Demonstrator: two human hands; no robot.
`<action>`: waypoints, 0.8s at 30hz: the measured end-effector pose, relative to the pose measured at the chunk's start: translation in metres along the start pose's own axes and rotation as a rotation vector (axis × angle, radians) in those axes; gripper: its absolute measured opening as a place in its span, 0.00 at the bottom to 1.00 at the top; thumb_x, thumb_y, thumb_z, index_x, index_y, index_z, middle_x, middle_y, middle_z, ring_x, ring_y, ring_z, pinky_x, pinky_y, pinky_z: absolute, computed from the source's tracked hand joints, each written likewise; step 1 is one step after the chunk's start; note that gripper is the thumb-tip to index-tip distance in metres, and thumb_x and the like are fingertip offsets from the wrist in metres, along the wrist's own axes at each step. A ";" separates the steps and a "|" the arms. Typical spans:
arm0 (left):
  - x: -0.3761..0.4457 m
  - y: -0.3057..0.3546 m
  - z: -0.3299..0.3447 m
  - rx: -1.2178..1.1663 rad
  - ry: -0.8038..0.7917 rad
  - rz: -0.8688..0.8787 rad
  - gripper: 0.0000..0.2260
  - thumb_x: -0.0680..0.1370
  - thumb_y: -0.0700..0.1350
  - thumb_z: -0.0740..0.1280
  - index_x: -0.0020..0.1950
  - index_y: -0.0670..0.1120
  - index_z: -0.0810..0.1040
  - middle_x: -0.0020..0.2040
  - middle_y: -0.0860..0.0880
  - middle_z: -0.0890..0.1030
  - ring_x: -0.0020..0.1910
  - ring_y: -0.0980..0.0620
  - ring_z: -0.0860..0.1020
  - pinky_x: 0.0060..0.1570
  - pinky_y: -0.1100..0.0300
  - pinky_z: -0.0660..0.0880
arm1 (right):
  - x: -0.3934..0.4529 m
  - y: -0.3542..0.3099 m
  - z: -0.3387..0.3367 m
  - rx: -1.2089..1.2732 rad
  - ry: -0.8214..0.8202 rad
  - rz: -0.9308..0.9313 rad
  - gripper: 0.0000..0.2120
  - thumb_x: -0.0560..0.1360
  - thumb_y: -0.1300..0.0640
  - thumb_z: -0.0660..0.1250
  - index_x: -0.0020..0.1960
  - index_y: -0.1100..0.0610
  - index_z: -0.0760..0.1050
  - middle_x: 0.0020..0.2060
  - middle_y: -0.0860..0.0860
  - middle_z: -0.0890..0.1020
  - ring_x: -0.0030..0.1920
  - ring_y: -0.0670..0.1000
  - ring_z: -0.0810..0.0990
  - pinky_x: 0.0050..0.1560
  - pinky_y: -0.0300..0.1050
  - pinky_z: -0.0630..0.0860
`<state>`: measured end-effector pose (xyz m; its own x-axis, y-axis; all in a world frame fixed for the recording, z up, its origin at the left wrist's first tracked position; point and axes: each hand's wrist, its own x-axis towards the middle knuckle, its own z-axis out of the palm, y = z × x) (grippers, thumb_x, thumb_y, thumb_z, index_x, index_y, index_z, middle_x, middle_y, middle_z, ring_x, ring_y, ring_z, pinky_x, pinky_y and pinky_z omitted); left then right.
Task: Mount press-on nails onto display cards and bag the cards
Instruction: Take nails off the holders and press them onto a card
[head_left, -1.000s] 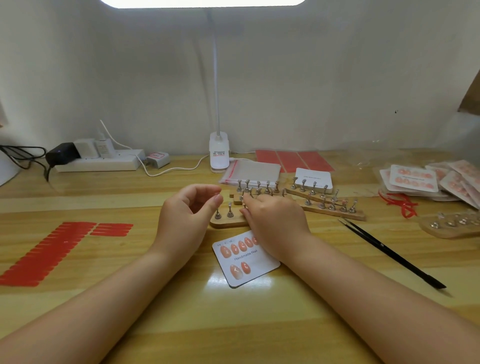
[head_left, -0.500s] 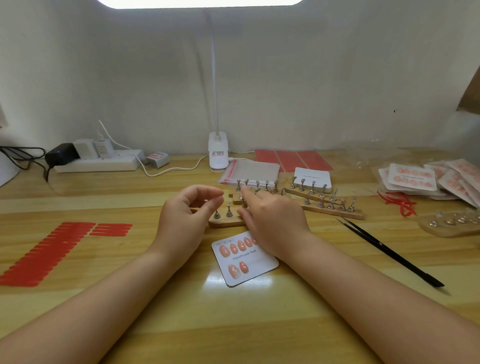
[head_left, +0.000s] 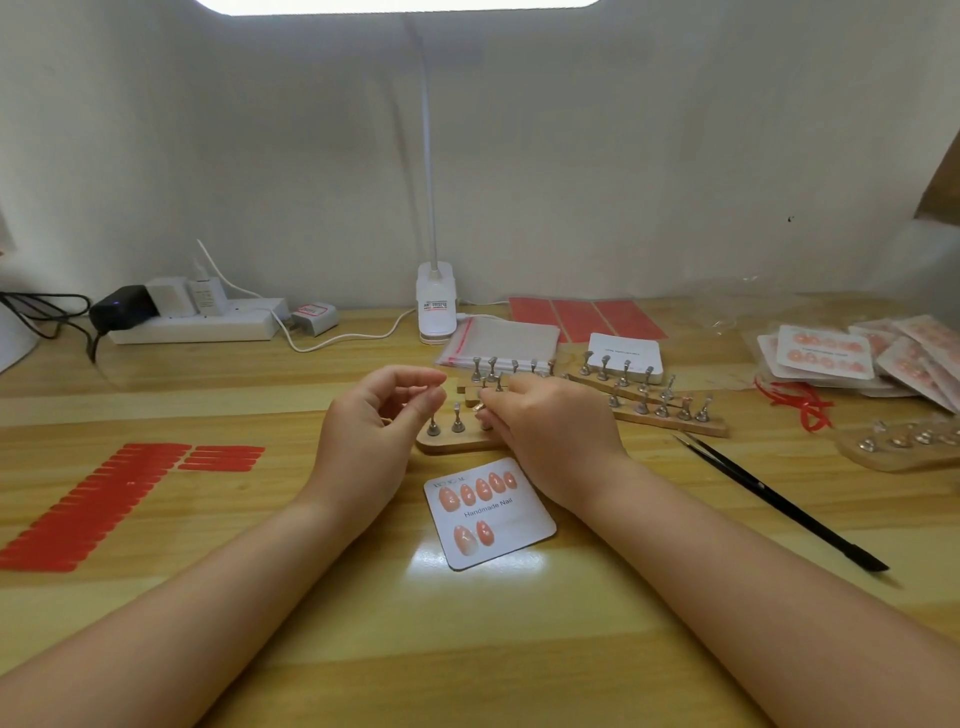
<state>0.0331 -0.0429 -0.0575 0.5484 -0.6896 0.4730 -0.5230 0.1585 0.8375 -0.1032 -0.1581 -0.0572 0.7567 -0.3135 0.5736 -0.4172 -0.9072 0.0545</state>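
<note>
Seven nails stuck on the display card (head_left: 488, 514) — three left, probably. Right hand (head_left: 550, 431) plucking at the wooden nail stand (head_left: 447, 441), grip contents hidden; left hand (head_left: 374, 431) curled, holding nothing visible. Bagging not started for this one.

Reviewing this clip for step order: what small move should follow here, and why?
Probably the right hand lifts a nail off the nearest wooden stand and carries it to the display card. Its fingertips sit at the pegs, and the card's lower row holds only two nails against five above.
</note>
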 end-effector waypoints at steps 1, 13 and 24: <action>0.000 0.000 0.000 0.009 -0.004 0.001 0.08 0.77 0.44 0.69 0.49 0.58 0.79 0.43 0.56 0.82 0.44 0.61 0.79 0.40 0.72 0.74 | 0.000 0.001 -0.001 0.001 -0.006 -0.002 0.16 0.83 0.50 0.55 0.51 0.54 0.80 0.42 0.51 0.80 0.42 0.54 0.79 0.35 0.43 0.69; -0.001 -0.003 0.001 0.108 -0.043 0.007 0.08 0.80 0.43 0.64 0.57 0.55 0.77 0.48 0.61 0.79 0.48 0.69 0.76 0.43 0.75 0.73 | 0.000 -0.004 -0.011 0.095 0.090 0.012 0.12 0.70 0.52 0.75 0.42 0.60 0.79 0.37 0.54 0.82 0.32 0.56 0.80 0.28 0.45 0.76; -0.009 0.015 0.003 0.142 -0.135 0.166 0.13 0.79 0.40 0.64 0.59 0.55 0.76 0.46 0.52 0.79 0.44 0.57 0.77 0.45 0.64 0.75 | 0.012 0.012 -0.065 0.541 -0.062 0.409 0.05 0.75 0.52 0.67 0.41 0.51 0.79 0.30 0.44 0.79 0.29 0.41 0.75 0.31 0.38 0.71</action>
<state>0.0181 -0.0363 -0.0497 0.3596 -0.7522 0.5521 -0.6904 0.1836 0.6998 -0.1318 -0.1549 0.0034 0.6257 -0.6623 0.4123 -0.3776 -0.7195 -0.5828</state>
